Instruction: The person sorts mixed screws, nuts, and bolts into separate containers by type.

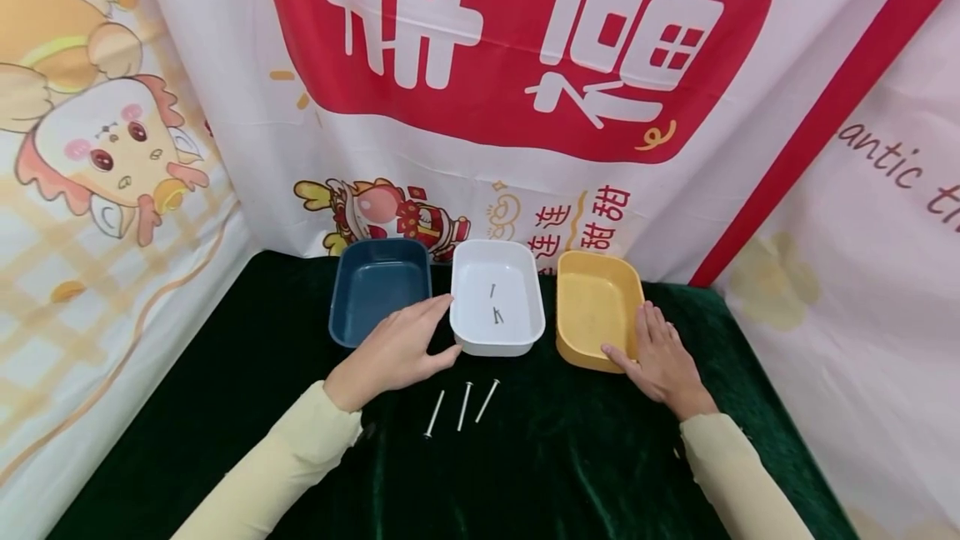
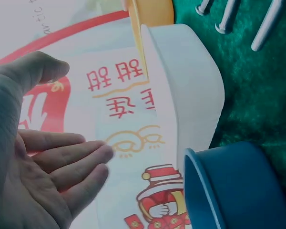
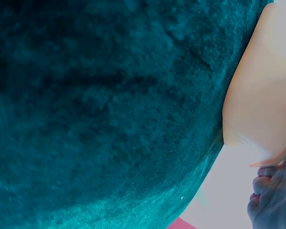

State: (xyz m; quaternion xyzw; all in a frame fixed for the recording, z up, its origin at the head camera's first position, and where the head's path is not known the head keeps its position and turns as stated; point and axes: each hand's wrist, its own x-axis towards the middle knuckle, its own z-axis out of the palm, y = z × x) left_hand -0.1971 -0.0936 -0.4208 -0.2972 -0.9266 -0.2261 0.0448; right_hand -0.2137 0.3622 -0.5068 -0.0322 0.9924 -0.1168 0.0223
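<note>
Beside the left edge of the white bin (image 1: 497, 348), my left hand (image 1: 397, 348) is held with fingers extended and thumb spread. In the left wrist view, this hand (image 2: 52, 167) shows nothing in its palm. My right hand (image 1: 667, 361) rests against the right side of the yellow bin (image 1: 588, 357), its thumb at the front rim and its fingers along the outer wall. Several small metal nails or screws (image 1: 497, 316) lie in the white bin. Three long, flat-headed metal pins (image 1: 465, 407), like nails or bolts, lie on the cloth in front of it.
A dark blue bin (image 1: 345, 298) stands left of the white one, making a row of three. Dark green velvet cloth (image 1: 540, 457) covers the table. Printed white fabric (image 1: 420, 136) hangs behind the bins and on both sides.
</note>
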